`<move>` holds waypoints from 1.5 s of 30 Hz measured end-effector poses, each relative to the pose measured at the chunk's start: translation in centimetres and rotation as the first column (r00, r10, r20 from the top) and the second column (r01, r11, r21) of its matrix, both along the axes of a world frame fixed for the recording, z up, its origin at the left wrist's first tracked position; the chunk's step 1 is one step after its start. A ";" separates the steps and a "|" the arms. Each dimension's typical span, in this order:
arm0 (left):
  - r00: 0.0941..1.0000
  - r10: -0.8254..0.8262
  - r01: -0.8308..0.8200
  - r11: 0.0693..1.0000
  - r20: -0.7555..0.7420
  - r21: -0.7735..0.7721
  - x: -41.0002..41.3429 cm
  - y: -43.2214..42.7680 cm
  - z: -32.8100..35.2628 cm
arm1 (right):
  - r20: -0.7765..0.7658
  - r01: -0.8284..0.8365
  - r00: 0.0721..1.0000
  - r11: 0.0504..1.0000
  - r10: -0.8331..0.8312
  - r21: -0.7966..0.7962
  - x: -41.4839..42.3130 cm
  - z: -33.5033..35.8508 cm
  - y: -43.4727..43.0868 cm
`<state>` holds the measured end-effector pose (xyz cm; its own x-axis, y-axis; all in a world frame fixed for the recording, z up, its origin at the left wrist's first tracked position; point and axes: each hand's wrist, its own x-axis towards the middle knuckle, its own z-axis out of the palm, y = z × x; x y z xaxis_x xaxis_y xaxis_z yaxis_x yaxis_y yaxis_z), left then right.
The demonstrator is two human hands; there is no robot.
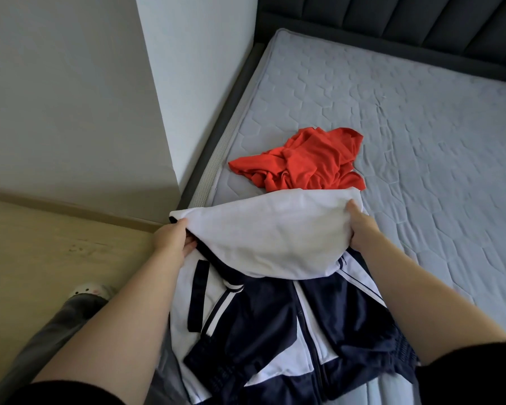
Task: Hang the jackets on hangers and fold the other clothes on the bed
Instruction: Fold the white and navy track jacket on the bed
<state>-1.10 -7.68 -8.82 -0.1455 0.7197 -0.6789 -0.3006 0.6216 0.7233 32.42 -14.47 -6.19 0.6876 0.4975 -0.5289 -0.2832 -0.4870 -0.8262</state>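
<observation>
You are holding the white-and-navy jacket [260, 311] at the near left corner of the bed [421, 141]. Its navy front is lying face up on the mattress, with the zip line running toward you.

Your left grip [173, 241] is clamping the left side of the jacket's white upper part, thumb on top and fingers tucked beneath. Your right grip [362, 226] is pinching the right side the same way, so the white cloth is arching up between them. You cannot tell from here whether that white part is a hood or a turned-over panel.

The red garment [301, 159] is lying crumpled just beyond the jacket, near the bed's left edge. The lifted white cloth is hiding its near side.

As a judgement, you are sitting early in the job. No hanger is showing anywhere, so the jacket is not yet hung. The red piece is lying unfolded, and no folded pile is showing on the bed. Both the hanging and the folding are waiting for you.
</observation>
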 end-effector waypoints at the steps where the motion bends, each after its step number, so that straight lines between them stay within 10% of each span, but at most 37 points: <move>1: 0.997 -0.076 0.076 0.997 -0.005 -0.017 0.0 -0.2 0.2 | -0.036 -0.014 0.999 0.999 0.016 0.049 -0.1 -0.1 -0.5; 7: 0.694 -0.719 0.713 0.677 0.045 -0.182 1.4 -3.9 1.2 | 0.128 -0.073 0.989 0.997 0.072 0.009 -0.4 -1.5 -4.1; 18: 0.421 -0.903 0.861 0.429 -0.088 -0.272 1.1 -5.5 2.8 | 0.281 -0.327 0.788 0.760 0.547 -0.562 -3.6 0.7 -7.8; 22: 0.472 -0.881 0.856 0.469 -0.041 -0.218 1.3 -6.1 3.3 | 0.094 -0.416 0.880 0.851 0.466 -0.320 -4.1 0.6 -8.0; 31: 0.800 -0.600 0.600 0.799 -0.008 0.038 1.2 -6.4 2.4 | -0.027 -0.021 0.999 0.956 0.030 0.293 -4.5 -0.6 -7.2; 34: 0.697 -0.713 0.711 0.701 -0.081 -0.051 1.2 -7.4 1.9 | -0.026 0.021 1.000 0.985 -0.017 0.169 -5.0 -2.2 -7.0; 37: 0.368 -0.879 0.859 0.447 -0.305 -0.251 0.9 -7.4 2.8 | 0.160 -0.022 0.987 0.998 0.012 0.062 -5.2 -2.7 -7.2; 40: 0.062 -0.622 0.798 0.501 -0.781 -0.336 0.8 -6.1 4.0 | 0.471 -0.067 0.881 0.997 0.044 0.032 -5.3 -2.0 -7.4; 42: 0.065 -0.202 0.786 0.614 -0.977 -0.074 1.5 -5.5 4.2 | 0.703 -0.138 0.708 0.990 0.069 0.042 -5.7 -1.5 -7.4; 45: 0.013 0.117 0.949 0.312 -0.993 0.049 3.8 -5.8 3.3 | 0.918 -0.454 0.294 0.884 0.268 -0.112 -8.0 -1.2 -6.9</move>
